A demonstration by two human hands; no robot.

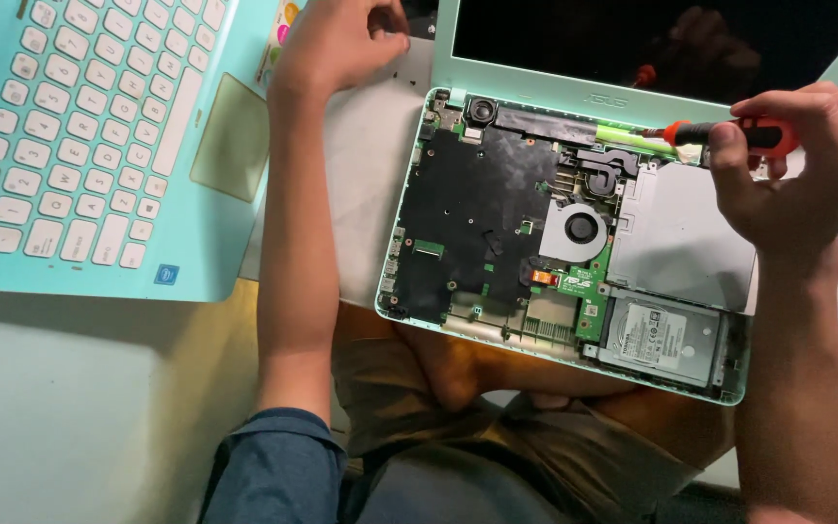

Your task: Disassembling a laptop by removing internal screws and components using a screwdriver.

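- Your right hand (792, 165) grips an orange-handled screwdriver (729, 133), its tip near the top edge of the opened laptop base (497, 209), beside the hinge.
- Your left hand (341, 39) rests curled, fingers down, on the bench (366, 165), holding nothing visible.
- The removed keyboard cover (89, 146) lies left of your forearm.

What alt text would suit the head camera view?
A right hand holds a red screwdriver over an opened mint laptop base, its fan and drive exposed. The left hand rests beside the detached keyboard cover.
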